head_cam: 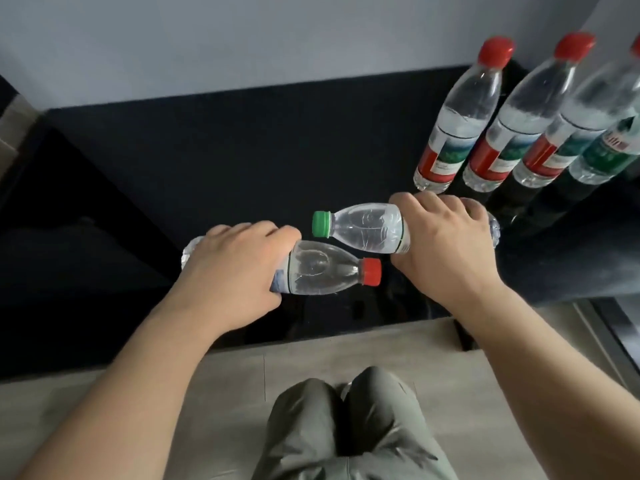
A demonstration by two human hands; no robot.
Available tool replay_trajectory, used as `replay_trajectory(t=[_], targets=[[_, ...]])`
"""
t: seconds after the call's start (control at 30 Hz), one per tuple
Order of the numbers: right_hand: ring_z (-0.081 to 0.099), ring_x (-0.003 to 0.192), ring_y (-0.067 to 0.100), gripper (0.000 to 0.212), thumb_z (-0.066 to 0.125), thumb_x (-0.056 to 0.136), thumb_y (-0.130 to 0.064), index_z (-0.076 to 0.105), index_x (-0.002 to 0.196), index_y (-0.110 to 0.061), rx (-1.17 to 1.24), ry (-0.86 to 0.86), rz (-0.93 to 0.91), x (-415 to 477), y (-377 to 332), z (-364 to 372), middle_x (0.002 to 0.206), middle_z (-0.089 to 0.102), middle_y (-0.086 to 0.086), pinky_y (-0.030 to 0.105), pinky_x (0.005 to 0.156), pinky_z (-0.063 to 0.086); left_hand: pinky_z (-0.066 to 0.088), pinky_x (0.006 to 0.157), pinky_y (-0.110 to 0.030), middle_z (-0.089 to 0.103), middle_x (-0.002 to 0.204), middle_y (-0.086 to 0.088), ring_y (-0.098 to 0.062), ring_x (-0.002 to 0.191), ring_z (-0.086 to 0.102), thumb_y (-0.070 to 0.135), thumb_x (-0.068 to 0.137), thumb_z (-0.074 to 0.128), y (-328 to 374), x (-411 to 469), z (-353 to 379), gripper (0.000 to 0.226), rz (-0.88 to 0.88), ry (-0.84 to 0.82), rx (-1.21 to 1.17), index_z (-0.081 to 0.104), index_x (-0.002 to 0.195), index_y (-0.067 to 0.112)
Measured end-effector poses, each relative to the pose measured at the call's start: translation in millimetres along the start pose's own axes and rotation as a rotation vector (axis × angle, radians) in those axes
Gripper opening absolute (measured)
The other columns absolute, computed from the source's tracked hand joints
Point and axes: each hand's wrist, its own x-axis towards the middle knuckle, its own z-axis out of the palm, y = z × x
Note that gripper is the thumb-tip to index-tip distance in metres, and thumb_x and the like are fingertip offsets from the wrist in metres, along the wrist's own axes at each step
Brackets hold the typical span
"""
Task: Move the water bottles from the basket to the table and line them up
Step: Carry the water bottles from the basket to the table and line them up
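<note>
My left hand (232,265) grips a clear water bottle with a red cap (322,271), held on its side with the cap pointing right. My right hand (446,244) grips a second clear bottle with a green cap (363,226), also on its side, cap pointing left. Both bottles hover above the black table (242,150) near its front edge. Several bottles stand upright in a row at the table's far right; the nearest has a red cap (460,123), beside another red-capped one (519,126). The basket is out of view.
A pale wall (242,39) rises behind the table. Wooden floor (225,382) and my knees in grey-green trousers (346,427) lie below the table's front edge. A dark gap sits at the table's left.
</note>
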Motion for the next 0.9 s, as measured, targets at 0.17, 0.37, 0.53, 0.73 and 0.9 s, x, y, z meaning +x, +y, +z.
replay_trajectory(t=[0.17, 0.37, 0.53, 0.73, 0.9], targets=[[0.063, 0.1, 0.038, 0.068, 0.086, 0.068, -0.034, 0.056, 0.128, -0.022, -0.005, 0.119, -0.014, -17.4, 10.1, 20.1, 0.111, 0.067, 0.003, 0.053, 0.094, 0.044, 0.041, 0.078, -0.033, 0.052, 0.093, 0.013, -0.014, 0.085, 0.053, 0.027, 0.068, 0.074, 17.6, -8.9, 21.6, 0.052, 0.007, 0.079, -0.028, 0.048, 0.112, 0.04], [0.062, 0.105, 0.033, 0.065, 0.082, 0.072, -0.042, 0.053, 0.129, -0.028, 0.143, 0.148, 0.052, -23.0, 18.5, -1.6, 0.115, 0.066, -0.002, 0.048, 0.092, 0.043, 0.05, 0.067, -0.032, 0.055, 0.099, 0.016, -0.01, 0.088, 0.058, 0.023, 0.069, 0.08, 34.4, -13.6, 7.1, 0.054, -0.031, 0.2, -0.352, 0.052, 0.112, 0.041], [0.063, 0.1, 0.023, 0.057, 0.08, 0.072, -0.029, 0.054, 0.122, -0.03, 0.506, 0.129, 0.181, -19.7, 18.6, -19.1, 0.108, 0.065, -0.011, 0.048, 0.091, 0.051, 0.052, 0.07, -0.022, 0.06, 0.106, 0.02, -0.006, 0.097, 0.061, 0.02, 0.07, 0.088, 44.8, -4.8, 1.0, 0.064, -0.042, 0.349, -0.715, 0.052, 0.118, 0.041], [0.071, 0.095, 0.014, 0.05, 0.09, 0.073, -0.02, 0.062, 0.114, -0.028, 1.189, 0.091, 0.363, -19.2, 19.2, -18.4, 0.101, 0.073, -0.007, 0.038, 0.087, 0.059, 0.061, 0.084, -0.037, 0.072, 0.101, 0.007, -0.014, 0.095, 0.071, 0.008, 0.07, 0.088, 61.9, 12.9, 15.4, 0.056, -0.176, 0.47, -1.247, 0.061, 0.112, 0.032], [0.074, 0.1, 0.023, 0.062, 0.091, 0.062, -0.028, 0.066, 0.118, -0.021, 1.505, 0.052, 0.452, -18.7, 15.2, -5.0, 0.105, 0.077, 0.002, 0.054, 0.097, 0.057, 0.06, 0.09, -0.047, 0.072, 0.106, 0.0, -0.022, 0.102, 0.072, 0.007, 0.071, 0.089, 71.1, 25.7, 35.9, 0.056, -0.236, 0.525, -1.446, 0.062, 0.116, 0.027]])
